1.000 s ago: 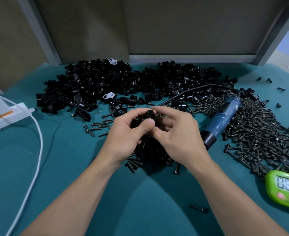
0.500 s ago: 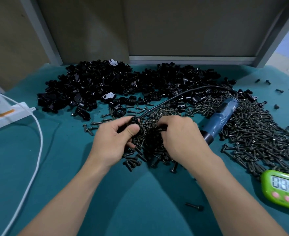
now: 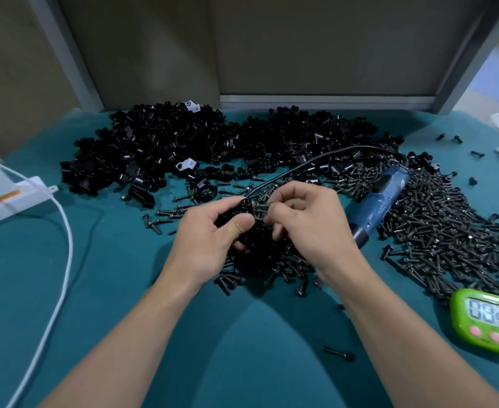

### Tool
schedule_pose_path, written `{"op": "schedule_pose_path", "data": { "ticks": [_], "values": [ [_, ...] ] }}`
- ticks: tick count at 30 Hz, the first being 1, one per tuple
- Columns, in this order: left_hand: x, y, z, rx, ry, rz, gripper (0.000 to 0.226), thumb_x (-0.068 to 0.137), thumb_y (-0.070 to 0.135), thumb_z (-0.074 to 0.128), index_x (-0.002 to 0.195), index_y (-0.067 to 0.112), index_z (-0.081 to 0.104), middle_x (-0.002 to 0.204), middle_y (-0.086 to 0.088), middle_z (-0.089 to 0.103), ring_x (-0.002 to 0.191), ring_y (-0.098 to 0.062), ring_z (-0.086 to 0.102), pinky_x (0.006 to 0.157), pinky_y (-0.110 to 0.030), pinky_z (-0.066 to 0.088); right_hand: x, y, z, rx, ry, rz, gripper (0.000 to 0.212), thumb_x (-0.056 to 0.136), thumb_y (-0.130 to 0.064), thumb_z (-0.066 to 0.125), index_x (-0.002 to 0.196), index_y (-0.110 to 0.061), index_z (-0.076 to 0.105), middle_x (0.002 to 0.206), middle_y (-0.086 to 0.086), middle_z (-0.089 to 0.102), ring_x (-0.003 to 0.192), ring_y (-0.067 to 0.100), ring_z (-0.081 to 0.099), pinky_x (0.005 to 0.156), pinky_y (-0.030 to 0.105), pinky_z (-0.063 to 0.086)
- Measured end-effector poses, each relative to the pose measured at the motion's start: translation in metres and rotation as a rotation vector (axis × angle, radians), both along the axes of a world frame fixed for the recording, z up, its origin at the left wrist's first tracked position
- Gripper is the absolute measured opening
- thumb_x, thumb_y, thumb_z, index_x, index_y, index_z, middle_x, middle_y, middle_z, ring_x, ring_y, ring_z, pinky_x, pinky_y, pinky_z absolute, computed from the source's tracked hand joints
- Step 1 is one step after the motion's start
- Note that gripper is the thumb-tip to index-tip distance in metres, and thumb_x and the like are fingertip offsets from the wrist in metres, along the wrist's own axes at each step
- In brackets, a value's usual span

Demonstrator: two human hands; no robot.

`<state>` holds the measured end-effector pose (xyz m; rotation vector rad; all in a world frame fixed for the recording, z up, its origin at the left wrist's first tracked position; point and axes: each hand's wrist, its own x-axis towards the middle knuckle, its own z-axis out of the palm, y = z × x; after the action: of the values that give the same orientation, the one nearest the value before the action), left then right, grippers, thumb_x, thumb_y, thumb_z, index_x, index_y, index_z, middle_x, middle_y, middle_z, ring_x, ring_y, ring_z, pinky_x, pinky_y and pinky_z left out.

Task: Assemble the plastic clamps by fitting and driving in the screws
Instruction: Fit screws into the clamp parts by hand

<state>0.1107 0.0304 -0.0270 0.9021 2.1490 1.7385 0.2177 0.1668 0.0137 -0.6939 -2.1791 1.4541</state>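
Two hands met above the near screw pile. The left hand gripped a black clamp in curled fingers. Just right, the right hand pinched its fingertips together; I could not tell on what.

The desk is covered in matt teal cloth. The heaped clamps are smooth, glossy black plastic, as is the clamp in the left hand. The screws are dark metal with a dull sheen. The screwdriver has a smooth blue plastic body, the timer is shiny green plastic, and the cable is smooth and white.
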Motion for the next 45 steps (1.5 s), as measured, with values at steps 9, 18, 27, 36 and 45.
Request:
{"op": "schedule_pose_path", "data": {
  "ticks": [9, 18, 27, 36, 45],
  "values": [
    [0.001, 0.002, 0.001, 0.01, -0.004, -0.019, 0.035, 0.091, 0.028, 0.077, 0.125, 0.023, 0.073, 0.075, 0.02, 0.075, 0.054, -0.004, 0.066, 0.058, -0.015, 0.05, -0.002, -0.013, -0.005, 0.25, -0.023, 0.026, 0.033, 0.08, -0.004, 0.071, 0.086, -0.034, 0.059, 0.067, -0.01, 0.067, 0.055, 0.004, 0.057, 0.052, 0.018, 0.048],
    [0.003, 0.001, 0.005, 0.035, -0.046, -0.053, 0.024, 0.093, 0.027, 0.075, 0.11, 0.042, 0.072, 0.085, 0.021, 0.078, 0.056, -0.014, 0.073, 0.057, -0.013, 0.051, -0.001, -0.005, -0.003, 0.138, 0.093, -0.145, 0.018, 0.081, -0.016, 0.087, 0.077, -0.031, 0.078, 0.073, -0.017, 0.072, 0.068, 0.0, 0.067, 0.058, 0.011, 0.049],
    [0.005, -0.001, 0.007, 0.06, 0.036, -0.025, 0.036, 0.096, 0.023, 0.072, 0.096, 0.059, 0.074, 0.091, 0.019, 0.079, 0.07, -0.002, 0.074, 0.064, -0.013, 0.052, -0.004, -0.008, -0.005, -0.029, 0.163, 0.019, 0.017, 0.089, -0.015, 0.072, 0.092, -0.029, 0.082, 0.069, -0.005, 0.076, 0.061, 0.011, 0.073, 0.066, 0.026, 0.06],
    [0.003, 0.0, 0.001, 0.018, 0.061, 0.022, 0.026, 0.093, 0.026, 0.075, 0.11, 0.046, 0.074, 0.091, 0.019, 0.079, 0.062, -0.008, 0.074, 0.061, -0.012, 0.052, -0.002, -0.008, -0.006, 0.206, 0.024, 0.021, 0.043, 0.102, -0.038, 0.06, 0.064, -0.019, 0.063, 0.053, -0.004, 0.057, 0.047, 0.004, 0.046, 0.047, 0.02, 0.037],
    [0.001, 0.0, -0.004, -0.018, 0.063, 0.061, 0.026, 0.091, 0.03, 0.076, 0.117, 0.036, 0.075, 0.084, 0.022, 0.077, 0.055, -0.009, 0.072, 0.056, -0.01, 0.049, -0.002, -0.005, -0.006, 0.151, 0.042, -0.02, 0.021, 0.099, -0.015, 0.059, 0.1, -0.034, 0.068, 0.068, -0.01, 0.071, 0.067, 0.005, 0.062, 0.055, 0.011, 0.043]
  ]
}}
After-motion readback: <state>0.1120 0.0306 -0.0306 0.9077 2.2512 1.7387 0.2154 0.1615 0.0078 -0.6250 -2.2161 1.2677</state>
